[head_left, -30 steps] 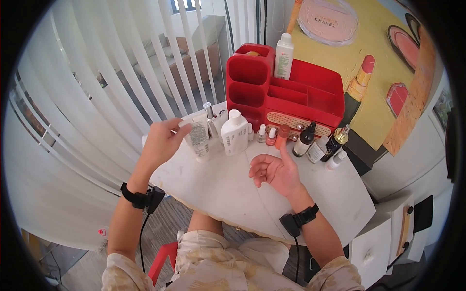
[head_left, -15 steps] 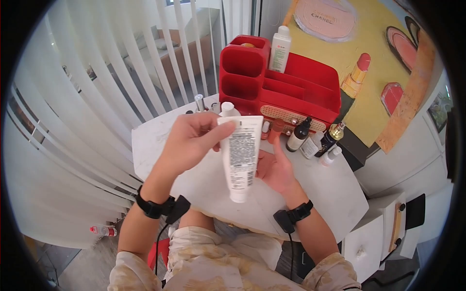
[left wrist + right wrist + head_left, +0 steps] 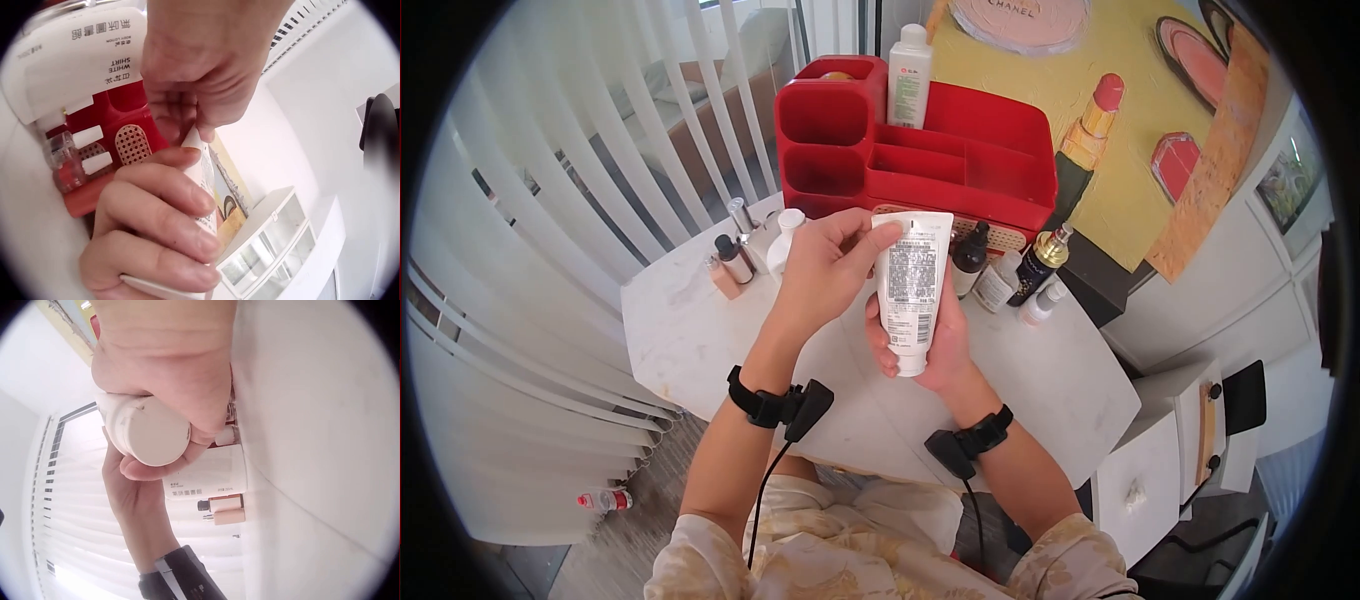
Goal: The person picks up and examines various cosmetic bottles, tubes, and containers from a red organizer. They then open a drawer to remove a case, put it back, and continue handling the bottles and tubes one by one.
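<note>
A white squeeze tube (image 3: pixel 913 280) with fine print on its back stands cap down in the air over the table. My left hand (image 3: pixel 820 265) pinches its flat crimped end between thumb and fingers. From behind, my right hand (image 3: pixel 948 345) holds the tube's lower part, and its fingers (image 3: pixel 156 212) curl round the side in the left wrist view. The round white cap (image 3: pixel 159 431) pokes out below the right palm in the right wrist view. Just behind my left hand is a white body lotion bottle (image 3: pixel 81 56), partly hidden in the head view.
A red organizer (image 3: pixel 1000 205) stands at the back of the white marbled table (image 3: pixel 1020 400), holding a white bottle (image 3: pixel 910 80). Right of the hands are a dark pump bottle (image 3: pixel 970 255), a clear bottle (image 3: pixel 998 285) and a black-gold spray bottle (image 3: pixel 1040 265). Small bottles (image 3: pixel 725 280) stand left.
My left hand has lifted the tube off the table's left side and brought it right to the middle. My right hand, empty before, has taken hold of its lower part.
</note>
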`<move>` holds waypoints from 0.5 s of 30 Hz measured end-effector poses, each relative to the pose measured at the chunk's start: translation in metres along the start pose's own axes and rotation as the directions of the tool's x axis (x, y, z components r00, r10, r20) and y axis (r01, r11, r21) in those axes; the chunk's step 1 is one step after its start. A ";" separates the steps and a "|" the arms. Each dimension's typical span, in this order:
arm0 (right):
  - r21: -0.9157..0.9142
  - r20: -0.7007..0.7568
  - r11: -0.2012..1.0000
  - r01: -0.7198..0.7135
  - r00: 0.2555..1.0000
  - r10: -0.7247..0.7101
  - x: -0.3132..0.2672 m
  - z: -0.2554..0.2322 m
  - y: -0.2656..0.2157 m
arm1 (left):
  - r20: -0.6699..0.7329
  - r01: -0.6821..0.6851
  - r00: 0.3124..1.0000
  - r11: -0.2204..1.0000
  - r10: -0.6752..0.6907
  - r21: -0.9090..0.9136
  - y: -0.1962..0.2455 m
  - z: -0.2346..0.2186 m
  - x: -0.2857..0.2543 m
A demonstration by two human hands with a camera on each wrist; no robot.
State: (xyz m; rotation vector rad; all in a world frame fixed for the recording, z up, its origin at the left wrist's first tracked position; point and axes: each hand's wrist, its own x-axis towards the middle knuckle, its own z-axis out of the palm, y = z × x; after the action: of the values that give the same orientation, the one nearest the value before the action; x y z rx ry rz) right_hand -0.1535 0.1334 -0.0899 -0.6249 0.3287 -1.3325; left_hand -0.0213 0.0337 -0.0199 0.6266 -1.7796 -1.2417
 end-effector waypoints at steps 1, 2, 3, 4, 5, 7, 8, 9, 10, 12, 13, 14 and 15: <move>-0.001 -0.027 1.000 0.007 1.000 -0.007 0.001 -0.001 0.000 | 0.000 -0.015 1.000 1.000 0.015 0.011 -0.002 0.002 0.001; -0.004 -0.052 1.000 0.014 0.999 -0.014 0.001 -0.001 0.000 | -0.001 -0.032 0.999 0.999 0.032 0.022 -0.003 0.004 0.003; 0.005 -0.048 1.000 0.014 0.999 -0.014 0.001 -0.003 0.000 | -0.003 -0.048 0.999 0.998 0.048 0.032 -0.005 0.005 0.004; 0.014 -0.043 1.000 0.014 0.999 -0.014 0.001 -0.004 0.000 | -0.002 -0.059 0.998 0.998 0.059 0.034 -0.006 0.006 0.005; 0.024 -0.038 1.000 0.014 0.999 -0.013 0.001 -0.005 0.000 | -0.002 -0.069 0.998 0.997 0.069 0.036 -0.008 0.006 0.006; 0.052 -0.056 0.998 0.024 0.998 -0.021 0.001 -0.003 0.000 | -0.003 -0.075 0.997 0.997 0.075 0.028 -0.010 0.009 0.008; 0.067 -0.065 0.997 0.029 0.998 -0.024 0.000 -0.002 0.000 | -0.005 -0.069 0.998 0.997 0.069 0.019 -0.009 0.012 0.007; 0.073 -0.065 0.997 0.035 0.997 -0.031 0.000 -0.001 0.000 | -0.008 -0.063 0.998 0.998 0.063 0.010 -0.009 0.015 0.006; 0.079 -0.064 0.996 0.041 0.997 -0.036 0.001 -0.001 0.001 | -0.002 -0.044 0.999 0.999 0.044 -0.029 -0.009 0.017 0.006; 0.074 -0.071 0.996 0.050 0.996 -0.045 0.001 -0.001 0.001 | 0.011 -0.009 1.000 0.994 0.010 -0.108 -0.010 0.023 0.008; 0.063 -0.081 0.997 0.054 0.996 -0.048 0.001 -0.001 0.001 | 0.022 0.023 1.000 0.985 -0.019 -0.172 -0.010 0.026 0.009; 0.053 -0.092 0.997 0.057 0.994 -0.052 0.001 -0.001 0.001 | 0.036 0.057 0.998 0.970 -0.050 -0.235 -0.009 0.028 0.009; 0.025 -0.087 0.996 0.085 0.993 -0.083 0.002 -0.002 0.001 | 0.052 0.091 0.995 0.951 -0.079 -0.297 -0.009 0.031 0.009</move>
State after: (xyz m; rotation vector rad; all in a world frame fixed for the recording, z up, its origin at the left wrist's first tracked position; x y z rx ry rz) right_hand -0.1533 0.1313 -0.0918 -0.5631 0.3555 -1.4451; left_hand -0.0529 0.0383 -0.0297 0.5104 -1.5660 -1.5555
